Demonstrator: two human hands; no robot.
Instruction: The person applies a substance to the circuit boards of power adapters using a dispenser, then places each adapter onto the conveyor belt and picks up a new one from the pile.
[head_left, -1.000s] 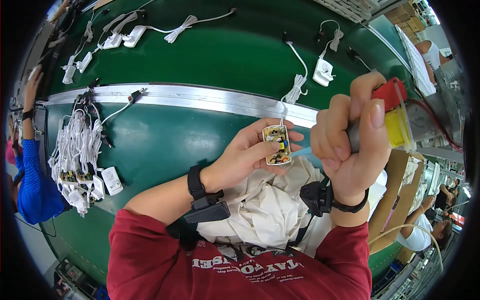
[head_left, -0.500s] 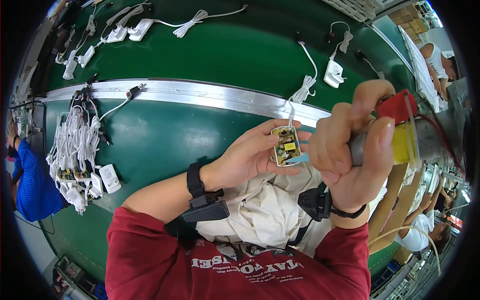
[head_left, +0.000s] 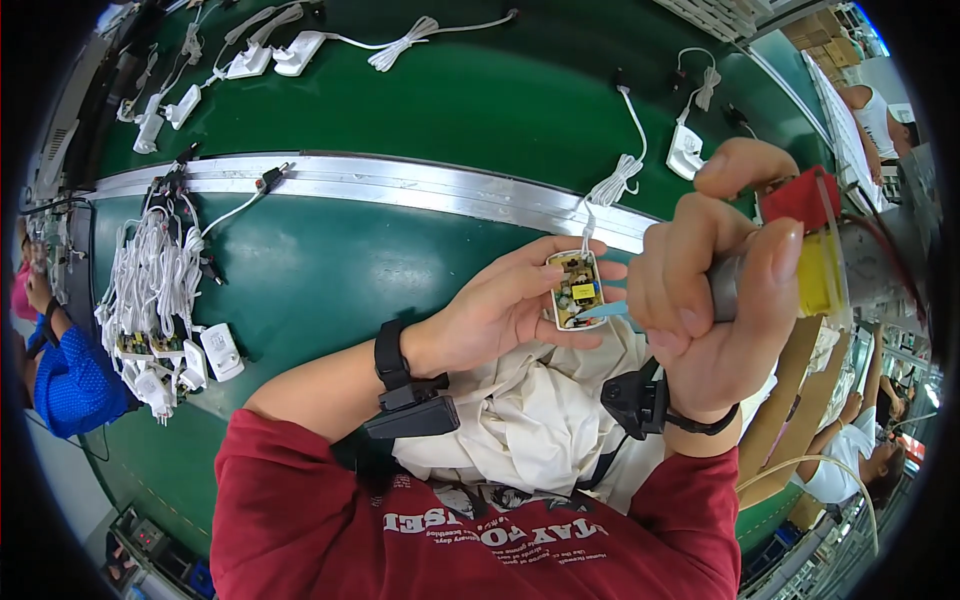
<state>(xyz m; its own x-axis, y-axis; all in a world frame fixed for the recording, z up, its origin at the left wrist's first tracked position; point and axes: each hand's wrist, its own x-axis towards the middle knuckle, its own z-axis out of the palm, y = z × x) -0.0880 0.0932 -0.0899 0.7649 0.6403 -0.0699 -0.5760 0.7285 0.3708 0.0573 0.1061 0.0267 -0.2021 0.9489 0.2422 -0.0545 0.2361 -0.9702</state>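
My left hand is closed round the edges of an open white power adapter. Its circuit board faces up, with a yellow-marked part on it, and its bundled white cable stretches away over the metal rail. My right hand wraps round a grey cylindrical glue dispenser with a yellow band and a red trigger block. A light-blue tapered nozzle sticks out past my right fingers. Its tip lies over the near end of the board; whether it touches is too small to tell.
Heaped white adapters and bundled cables lie on the green table at left. Beyond the metal rail, more white adapters rest on a green surface. White cloth covers my lap. A cardboard box and other people are at right.
The surroundings shift slightly in the view. The white adapter beyond the rail is now partly behind my right hand. Both grips stay the same, with the nozzle tip still over the board.
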